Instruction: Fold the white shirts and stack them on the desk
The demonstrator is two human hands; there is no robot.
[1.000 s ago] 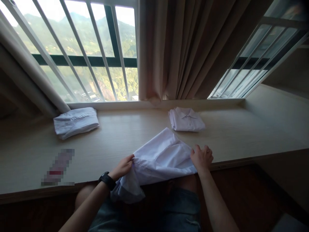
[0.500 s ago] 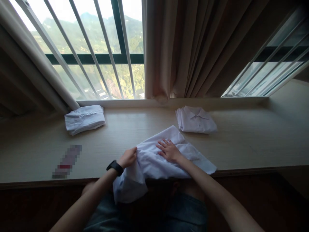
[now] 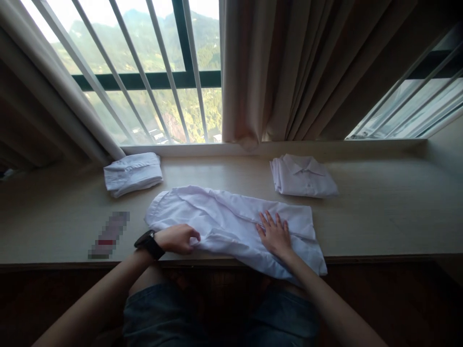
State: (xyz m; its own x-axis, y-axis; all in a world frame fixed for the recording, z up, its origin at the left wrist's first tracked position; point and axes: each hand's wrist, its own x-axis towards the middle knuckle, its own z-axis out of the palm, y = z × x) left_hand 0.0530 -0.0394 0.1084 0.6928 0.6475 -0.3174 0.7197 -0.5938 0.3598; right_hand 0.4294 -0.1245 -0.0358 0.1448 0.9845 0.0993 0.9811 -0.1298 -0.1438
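A white shirt point(image 3: 220, 219) lies spread lengthwise along the near part of a pale wooden ledge point(image 3: 379, 217), one corner hanging over the front edge. My left hand point(image 3: 177, 238), a black watch on its wrist, pinches the shirt's near edge. My right hand point(image 3: 275, 233) lies flat on the cloth with its fingers spread, pressing it down right of the middle.
A folded white shirt point(image 3: 133, 173) sits at the back left by the window. Another folded white shirt point(image 3: 302, 176) with its collar up lies at the back right. A blurred flat object point(image 3: 108, 235) rests near the front left edge. Beige curtains point(image 3: 289, 72) hang behind.
The shirt was bunched with a part hanging off the edge; now that part is laid out to the left on the ledge. My right hand slid rightward over the cloth.
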